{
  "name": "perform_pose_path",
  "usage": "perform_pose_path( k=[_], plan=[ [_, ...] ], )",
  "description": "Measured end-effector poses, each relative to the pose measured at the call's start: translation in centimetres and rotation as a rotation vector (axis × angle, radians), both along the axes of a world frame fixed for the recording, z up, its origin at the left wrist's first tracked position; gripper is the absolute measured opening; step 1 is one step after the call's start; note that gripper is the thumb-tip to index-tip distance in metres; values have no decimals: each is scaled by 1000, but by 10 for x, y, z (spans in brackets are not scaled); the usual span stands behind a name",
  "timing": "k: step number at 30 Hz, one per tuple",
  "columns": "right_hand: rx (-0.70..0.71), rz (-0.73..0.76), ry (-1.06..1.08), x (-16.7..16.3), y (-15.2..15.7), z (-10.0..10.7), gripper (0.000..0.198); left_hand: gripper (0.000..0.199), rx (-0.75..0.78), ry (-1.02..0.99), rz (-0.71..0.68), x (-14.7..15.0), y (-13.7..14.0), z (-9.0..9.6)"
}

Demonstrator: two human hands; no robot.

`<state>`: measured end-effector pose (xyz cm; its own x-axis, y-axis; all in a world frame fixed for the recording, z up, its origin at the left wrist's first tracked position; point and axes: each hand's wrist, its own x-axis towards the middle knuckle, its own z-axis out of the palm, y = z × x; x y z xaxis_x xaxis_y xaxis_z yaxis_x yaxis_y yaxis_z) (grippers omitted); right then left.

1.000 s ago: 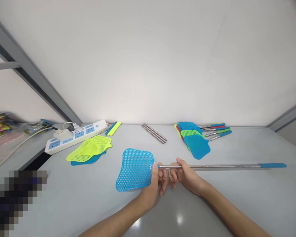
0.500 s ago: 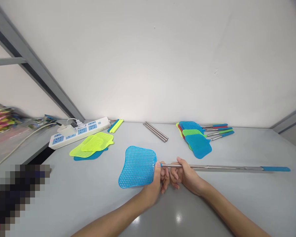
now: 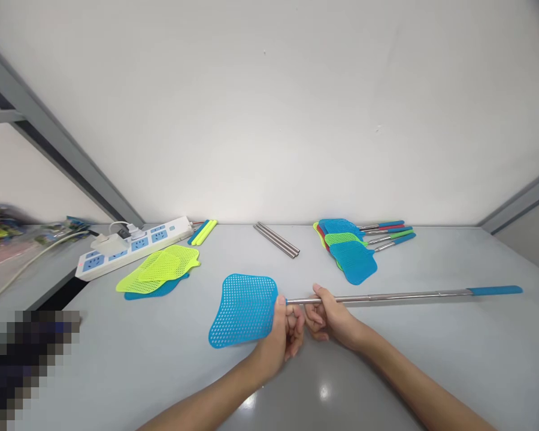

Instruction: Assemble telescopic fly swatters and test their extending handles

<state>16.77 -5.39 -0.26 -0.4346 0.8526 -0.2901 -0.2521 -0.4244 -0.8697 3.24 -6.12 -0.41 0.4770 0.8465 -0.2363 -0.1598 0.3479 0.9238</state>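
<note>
The left hand (image 3: 278,338) pinched the swatter's head (image 3: 245,311); its rod (image 3: 399,297), gripped by the right hand (image 3: 335,317), ran toward three o'clock.

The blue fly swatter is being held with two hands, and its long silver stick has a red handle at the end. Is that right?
Not quite: the handle at the end is blue, not red, as the head view shows. The rest is right: the blue fly swatter is held with two hands, and its stick is long and silver.
</note>
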Motion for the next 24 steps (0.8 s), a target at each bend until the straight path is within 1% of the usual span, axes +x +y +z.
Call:
perform_pose_path(
  k=[3,7,11,16,18,21,24],
  plan=[
    [22,-24,-50,-3,0,-1,53,60,-5,-14,29,1,3,0],
    [18,-127,-72,-8,1,1,49,61,6,35,103,2,5,2],
    [-44,-217,-23,-8,0,5,43,56,63,147,188,1,7,7],
    [-27,-269,-29,-7,0,9,42,47,139,178,234,-3,13,10],
    [-26,-297,-44,-6,1,10,42,42,150,175,238,-4,15,9],
    [-26,-355,-58,-1,4,10,41,39,89,127,238,-6,19,7],
    [-30,-414,-2,6,7,10,39,39,48,28,343,-9,28,8]
  ],
)
